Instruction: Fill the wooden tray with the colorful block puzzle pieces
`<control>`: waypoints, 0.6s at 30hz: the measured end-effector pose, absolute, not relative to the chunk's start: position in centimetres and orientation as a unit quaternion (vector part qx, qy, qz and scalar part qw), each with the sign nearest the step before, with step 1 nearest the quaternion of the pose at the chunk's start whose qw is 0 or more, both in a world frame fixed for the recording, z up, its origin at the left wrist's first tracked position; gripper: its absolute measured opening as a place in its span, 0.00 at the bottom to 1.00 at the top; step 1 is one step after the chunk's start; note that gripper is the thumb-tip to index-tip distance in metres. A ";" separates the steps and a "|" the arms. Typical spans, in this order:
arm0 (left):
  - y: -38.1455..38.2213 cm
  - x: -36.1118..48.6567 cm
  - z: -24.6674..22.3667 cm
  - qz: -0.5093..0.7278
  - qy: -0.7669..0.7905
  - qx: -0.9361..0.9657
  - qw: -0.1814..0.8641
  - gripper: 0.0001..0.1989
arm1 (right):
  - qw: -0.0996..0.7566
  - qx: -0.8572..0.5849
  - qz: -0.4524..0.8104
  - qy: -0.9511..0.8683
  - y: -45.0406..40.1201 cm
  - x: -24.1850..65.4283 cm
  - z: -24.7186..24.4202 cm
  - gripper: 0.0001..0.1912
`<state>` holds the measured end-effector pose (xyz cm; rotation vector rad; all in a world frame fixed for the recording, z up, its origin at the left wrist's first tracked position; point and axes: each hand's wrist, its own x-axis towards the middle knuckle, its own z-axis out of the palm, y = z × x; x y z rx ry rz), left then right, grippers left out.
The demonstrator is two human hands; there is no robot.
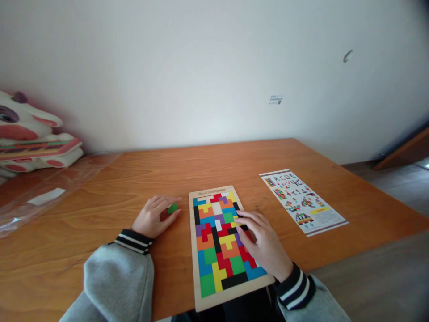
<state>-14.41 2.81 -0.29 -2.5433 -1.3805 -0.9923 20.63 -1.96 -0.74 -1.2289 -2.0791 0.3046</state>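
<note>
A wooden puzzle board (191,232) lies in front of me, filled with colored block pieces apart from pale gaps near its upper middle. My left hand (157,217) is left of the board, its thumb and fingers curled around a small green block (172,208). The fingertips are slightly blurred there. Over the board's right side, my right hand (263,239) rests with fingers apart. Its fingertips touch the pieces near a yellow block (236,221); part of the board's right edge is hidden under this hand.
A printed pattern sheet (303,203) lies to the right on the wooden table (161,170). At the far left are a white and pink animal-shaped toy (36,143) and a clear plastic bag (77,179). A white wall (187,80) stands behind the table.
</note>
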 end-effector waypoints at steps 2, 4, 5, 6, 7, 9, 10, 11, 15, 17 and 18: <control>2.0 -16.5 -0.2 -0.317 -0.465 -0.826 0.038 0.14 | 0.351 -0.472 0.115 -0.801 -2.0 20.7 -0.8 0.10; 1.1 -18.5 0.0 -0.296 -0.484 -0.823 0.029 0.15 | 0.352 -0.472 0.114 -0.800 -1.9 20.7 -0.9 0.10; 0.7 -19.5 0.0 -0.284 -0.495 -0.821 0.025 0.16 | 0.350 -0.473 0.116 -0.800 -1.9 20.7 -0.9 0.10; 0.2 -20.5 0.0 -0.273 -0.507 -0.818 0.023 0.18 | 0.347 -0.474 0.117 -0.801 -1.9 20.8 -1.0 0.10; -0.2 -21.4 -0.1 -0.265 -0.520 -0.811 0.024 0.19 | 0.344 -0.475 0.118 -0.801 -1.9 20.8 -1.0 0.09; -0.9 -22.9 -0.3 -0.257 -0.547 -0.796 0.029 0.22 | 0.340 -0.475 0.120 -0.803 -1.8 20.9 -1.1 0.09; -1.1 -23.5 -0.4 -0.255 -0.558 -0.789 0.031 0.23 | 0.340 -0.474 0.121 -0.803 -1.8 20.9 -1.2 0.09; -1.3 -23.8 -0.5 -0.253 -0.566 -0.784 0.030 0.23 | 0.340 -0.473 0.121 -0.804 -1.8 20.9 -1.2 0.09; -1.2 -24.0 -0.6 -0.255 -0.565 -0.785 0.012 0.21 | 0.348 -0.471 0.113 -0.803 -1.8 20.9 -1.2 0.09; -1.1 -23.6 -0.5 -0.264 -0.555 -0.789 0.006 0.20 | 0.352 -0.469 0.109 -0.802 -1.8 20.9 -1.1 0.09; -1.0 -23.4 -0.5 -0.267 -0.551 -0.790 0.005 0.21 | 0.353 -0.469 0.108 -0.803 -1.8 20.9 -1.2 0.09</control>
